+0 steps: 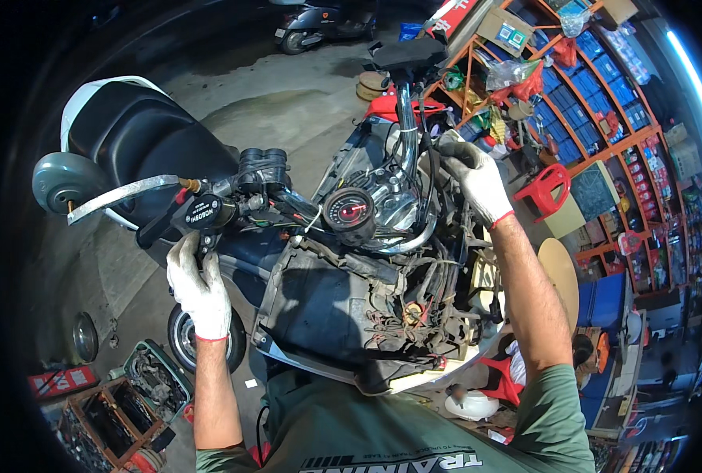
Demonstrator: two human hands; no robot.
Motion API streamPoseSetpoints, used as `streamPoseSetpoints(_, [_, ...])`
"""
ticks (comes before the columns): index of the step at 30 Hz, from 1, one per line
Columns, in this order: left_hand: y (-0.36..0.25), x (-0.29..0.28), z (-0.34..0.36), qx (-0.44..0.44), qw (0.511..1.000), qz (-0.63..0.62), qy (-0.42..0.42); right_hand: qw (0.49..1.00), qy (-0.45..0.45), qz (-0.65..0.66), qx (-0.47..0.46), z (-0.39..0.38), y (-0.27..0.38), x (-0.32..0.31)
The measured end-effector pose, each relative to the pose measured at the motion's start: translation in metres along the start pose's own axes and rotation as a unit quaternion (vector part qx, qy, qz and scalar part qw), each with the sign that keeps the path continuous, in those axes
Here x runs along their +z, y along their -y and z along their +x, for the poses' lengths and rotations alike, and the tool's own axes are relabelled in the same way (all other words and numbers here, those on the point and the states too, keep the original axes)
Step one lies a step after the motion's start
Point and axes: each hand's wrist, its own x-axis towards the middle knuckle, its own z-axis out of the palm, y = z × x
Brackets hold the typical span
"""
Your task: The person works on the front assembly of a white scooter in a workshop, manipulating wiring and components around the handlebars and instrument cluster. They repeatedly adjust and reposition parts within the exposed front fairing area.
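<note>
My left hand (199, 288), in a white knit glove with a red cuff, reaches up to the underside of a black brake fluid reservoir (201, 210) on the scooter's handlebar. Its fingers are bent closed there; what lies between them is hidden. Across the scooter, my right hand (475, 175), gloved alike, is beside the black cables (427, 169) near the chrome handlebar tube (406, 126). Those fingers are drawn together, their tips dark with grime; what they hold cannot be made out. Between my hands sits a round gauge (349, 214), its dial lit red.
Bare wiring (414, 315) hangs around the scooter's stripped front. A round mirror (69, 183) sticks out left, before the black seat (154, 134). Orange shelves (580, 169) with blue boxes and a red plastic stool (544, 189) stand right. Toolboxes (122, 414) lie low left.
</note>
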Motion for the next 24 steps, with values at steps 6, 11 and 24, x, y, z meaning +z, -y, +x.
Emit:
streamPoseSetpoints(6, [-0.001, -0.002, 0.001, 0.005, 1.0, 0.007, -0.002, 0.934, 0.123, -0.319, -0.1, 0.012, 0.054, 0.006])
streamPoseSetpoints(11, [-0.007, -0.007, 0.003, -0.006, 1.0, -0.007, 0.018, 0.867, 0.217, -0.448, -0.003, 0.025, 0.054, 0.018])
streamPoseSetpoints(24, [0.002, -0.015, 0.004, 0.001, 0.998, 0.01, 0.056, 0.776, 0.416, -0.456, 0.129, 0.064, 0.057, 0.045])
